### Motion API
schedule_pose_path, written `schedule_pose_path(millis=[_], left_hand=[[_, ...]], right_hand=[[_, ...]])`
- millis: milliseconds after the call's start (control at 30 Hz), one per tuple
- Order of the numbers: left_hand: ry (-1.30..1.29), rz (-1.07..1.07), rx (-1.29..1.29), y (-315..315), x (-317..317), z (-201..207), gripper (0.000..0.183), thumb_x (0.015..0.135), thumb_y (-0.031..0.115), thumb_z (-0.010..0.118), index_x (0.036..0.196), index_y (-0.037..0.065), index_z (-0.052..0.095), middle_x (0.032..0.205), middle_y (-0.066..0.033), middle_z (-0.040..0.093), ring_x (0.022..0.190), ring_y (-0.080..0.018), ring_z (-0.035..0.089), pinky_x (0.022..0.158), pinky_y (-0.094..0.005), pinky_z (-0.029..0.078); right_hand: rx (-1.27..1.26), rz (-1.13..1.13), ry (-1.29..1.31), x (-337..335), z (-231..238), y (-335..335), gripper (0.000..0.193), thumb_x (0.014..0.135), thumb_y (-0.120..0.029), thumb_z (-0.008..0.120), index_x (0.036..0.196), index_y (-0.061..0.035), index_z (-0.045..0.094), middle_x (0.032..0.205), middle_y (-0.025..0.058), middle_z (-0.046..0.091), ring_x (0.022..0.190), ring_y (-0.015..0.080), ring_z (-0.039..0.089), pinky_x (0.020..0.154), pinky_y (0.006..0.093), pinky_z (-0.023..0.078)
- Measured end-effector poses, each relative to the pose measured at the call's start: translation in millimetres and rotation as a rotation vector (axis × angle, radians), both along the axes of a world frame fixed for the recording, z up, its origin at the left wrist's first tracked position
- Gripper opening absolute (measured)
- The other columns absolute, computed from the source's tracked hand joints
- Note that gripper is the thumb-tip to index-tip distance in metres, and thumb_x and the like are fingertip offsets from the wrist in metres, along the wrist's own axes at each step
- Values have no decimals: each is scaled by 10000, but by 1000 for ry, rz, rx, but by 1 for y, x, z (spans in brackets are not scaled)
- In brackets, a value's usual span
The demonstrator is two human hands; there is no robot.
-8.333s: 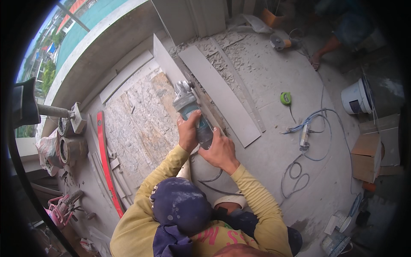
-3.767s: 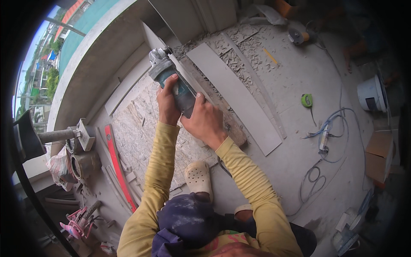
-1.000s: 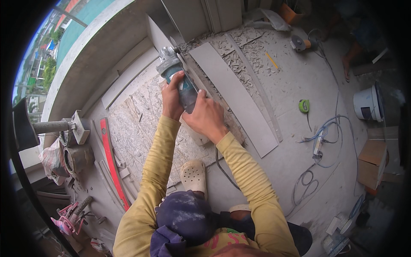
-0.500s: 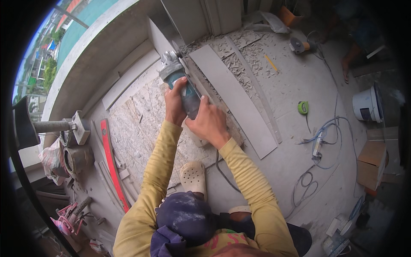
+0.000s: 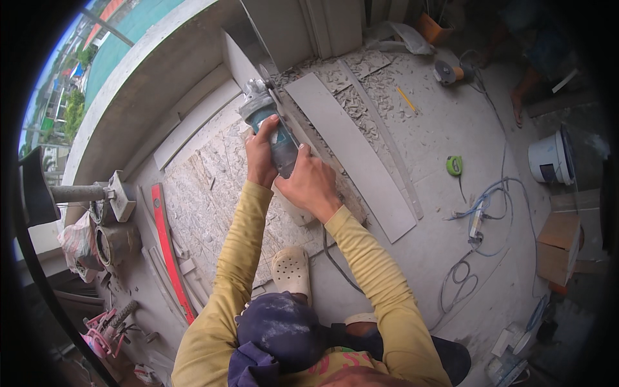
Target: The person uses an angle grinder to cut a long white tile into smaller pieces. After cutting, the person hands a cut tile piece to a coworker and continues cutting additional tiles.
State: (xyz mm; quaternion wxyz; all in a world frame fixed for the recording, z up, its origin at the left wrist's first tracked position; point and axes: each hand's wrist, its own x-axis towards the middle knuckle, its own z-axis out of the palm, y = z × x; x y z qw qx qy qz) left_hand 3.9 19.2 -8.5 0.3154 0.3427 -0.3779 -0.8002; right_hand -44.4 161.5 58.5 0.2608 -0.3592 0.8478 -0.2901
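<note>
Both my hands grip a teal and dark angle grinder [image 5: 284, 150] with a grey metal head, pointing away from me. My left hand [image 5: 260, 160] wraps its left side, thumb on top. My right hand [image 5: 312, 183] closes round the rear of the body from the right. The disc at the head stands edge-on, over or beside a narrow board strip; whether it touches is unclear. A long grey board [image 5: 351, 155] lies just right of the grinder. Beneath is a worn, dusty wood-chip panel [image 5: 206, 187], with my light clog [image 5: 290, 271] at its near edge.
Scraps and shavings [image 5: 364, 109] litter the far floor. A second grinder [image 5: 449, 73], a yellow pencil [image 5: 406, 99], a green tape measure [image 5: 454, 166], a power strip [image 5: 476, 226] with loose cords and a white bucket [image 5: 550, 158] are rightward. A red level [image 5: 169, 248] lies left. Another person's foot [image 5: 517, 108] shows far right.
My right hand and the grinder's rear end have shifted slightly left. Both hands keep their hold, and the grinder's head stays in nearly the same place.
</note>
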Motion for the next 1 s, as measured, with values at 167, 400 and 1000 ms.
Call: schedule_pose_path(millis=[167,400,1000], left_hand=[[-20,-11,40,-3,-3,1,409,1013,279,760,1225,-67,702,1000,-139,768,799,-202,753,726,-341,650],[8,-1,23,-4,-4,0,409,1003,262,774,1241,-58,681,1021,-142,770,818,-206,758,740,-350,659],[21,-6,22,-5,-1,-4,418,1004,254,760,1262,-63,675,1031,-155,771,829,-214,764,746,-359,667]], right_hand=[[-33,-41,22,1,-8,-3,697,788,-329,823,1270,95,551,982,292,776,922,469,778,847,543,618],[-61,-64,49,4,-12,-3,683,775,-336,842,1244,77,564,969,283,770,904,473,770,822,548,613],[-87,-21,61,1,-16,-3,704,778,-318,815,1272,113,557,941,309,764,875,491,771,796,549,627]])
